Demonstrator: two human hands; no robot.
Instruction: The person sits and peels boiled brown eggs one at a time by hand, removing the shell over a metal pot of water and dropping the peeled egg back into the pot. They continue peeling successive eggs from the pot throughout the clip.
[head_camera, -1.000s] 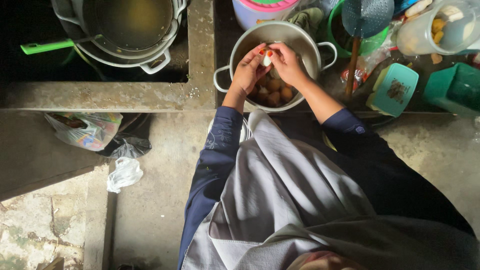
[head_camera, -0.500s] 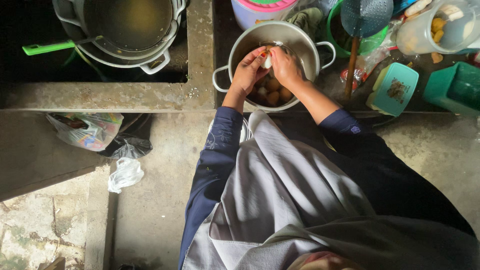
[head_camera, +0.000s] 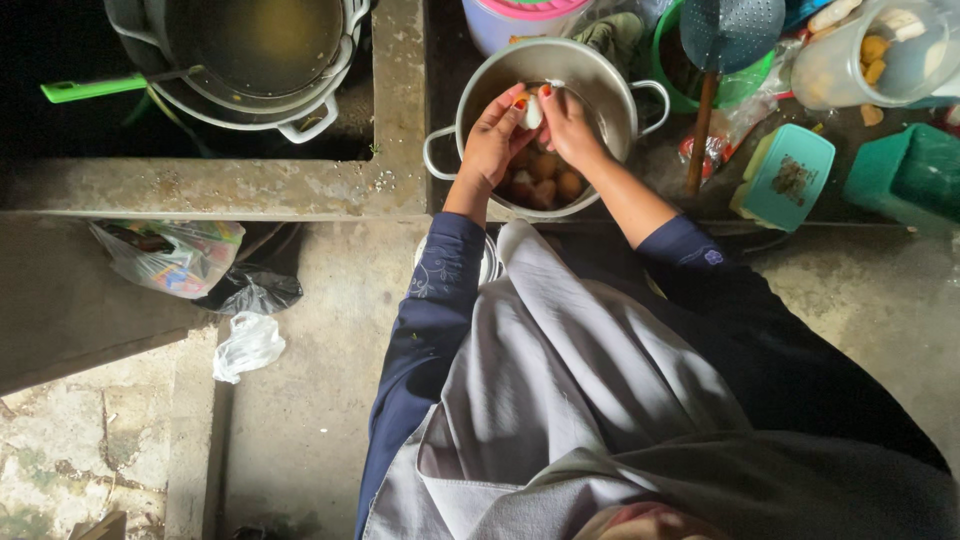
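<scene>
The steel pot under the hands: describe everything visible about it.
The round silver metal pot with two loop handles sits upright on the dark ledge, lidless. Brownish rounded food pieces lie inside. The left hand and right hand hold a small white piece together over its opening, partly hiding its near rim.

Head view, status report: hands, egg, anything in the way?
Left hand and right hand together hold white egg above steel pot. Brown eggs inside. Nothing obstructing.

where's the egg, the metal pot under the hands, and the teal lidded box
egg (head_camera: 533, 110): head view, on its white peeled side between both hands
metal pot (head_camera: 600, 70): head view, on its inner wall
teal lidded box (head_camera: 790, 175): head view, on the lid
</scene>
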